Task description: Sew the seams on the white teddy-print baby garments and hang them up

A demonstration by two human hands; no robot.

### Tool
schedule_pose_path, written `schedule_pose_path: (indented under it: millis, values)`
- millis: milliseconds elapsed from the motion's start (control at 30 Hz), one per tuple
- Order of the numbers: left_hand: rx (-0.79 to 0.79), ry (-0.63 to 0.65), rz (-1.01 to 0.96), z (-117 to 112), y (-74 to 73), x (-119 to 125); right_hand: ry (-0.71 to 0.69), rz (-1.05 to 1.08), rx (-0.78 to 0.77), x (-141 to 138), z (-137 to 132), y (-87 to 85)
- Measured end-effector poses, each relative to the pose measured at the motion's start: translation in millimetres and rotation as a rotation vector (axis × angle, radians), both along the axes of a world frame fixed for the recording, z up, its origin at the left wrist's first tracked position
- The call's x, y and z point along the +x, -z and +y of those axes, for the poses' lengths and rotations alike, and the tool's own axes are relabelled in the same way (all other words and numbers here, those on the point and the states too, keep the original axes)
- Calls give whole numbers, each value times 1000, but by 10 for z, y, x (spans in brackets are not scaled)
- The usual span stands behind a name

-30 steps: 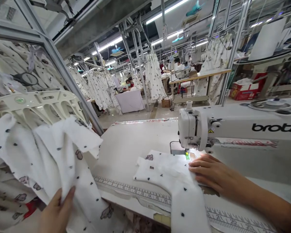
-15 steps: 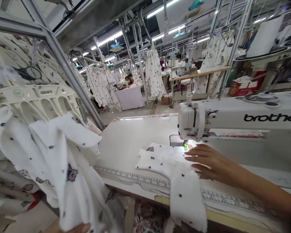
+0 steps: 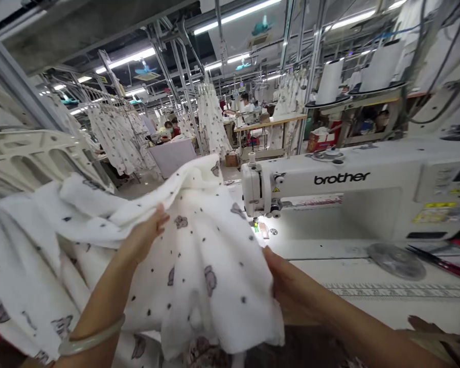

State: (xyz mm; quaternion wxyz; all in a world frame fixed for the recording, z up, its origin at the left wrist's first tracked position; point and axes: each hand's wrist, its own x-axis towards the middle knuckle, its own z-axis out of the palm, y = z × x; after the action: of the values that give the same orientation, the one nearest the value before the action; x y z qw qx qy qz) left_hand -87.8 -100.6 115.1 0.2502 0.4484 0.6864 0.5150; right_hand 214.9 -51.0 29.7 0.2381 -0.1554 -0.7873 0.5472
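A white garment with grey animal prints and dark dots is lifted and spread in front of me, over the near edge of the sewing table. My left hand is closed on a fold of it near its upper middle; a pale bangle circles that wrist. On the garment's right edge is my right hand, gripping with the thumb towards me and the other fingers mostly hidden. Just beyond stands a white sewing machine, its lit needle area beside the cloth.
At left, a pale plastic hanger clamp holds more printed cloth. Red-handled scissors and a clear round disc lie on the table at right. A printed ruler strip runs along its front. Thread cones stand behind.
My left hand has come up from the bottom left, bringing cloth across. My right hand has left the needle area and now grips the garment's edge. The view has turned right.
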Motion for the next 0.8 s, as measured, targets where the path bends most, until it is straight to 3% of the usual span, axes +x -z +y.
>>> schedule_pose_path:
  millis: [100,133,200,300,400,467,600,700,800]
  values:
    - [-224,216,49,40,332,86,74,83,-674,-29,64,60]
    - [-253,287,76,40,402,152,106,86,-782,-49,72,78]
    - [-253,436,191,52,474,300,146,58,-855,-105,64,104]
    - [-250,709,412,101,475,482,156,26,-831,-199,4,103]
    - [-344,890,429,155,459,586,140,111,-759,-257,-59,75]
    - [-377,891,435,186,452,622,121,165,-698,-266,-78,63]
    - [-277,772,528,234,379,594,190,222,-584,-287,-95,62]
    - [-174,652,540,244,246,486,287,261,-627,-397,-174,64]
    - [-67,504,557,243,93,392,208,251,-729,-611,-347,97]
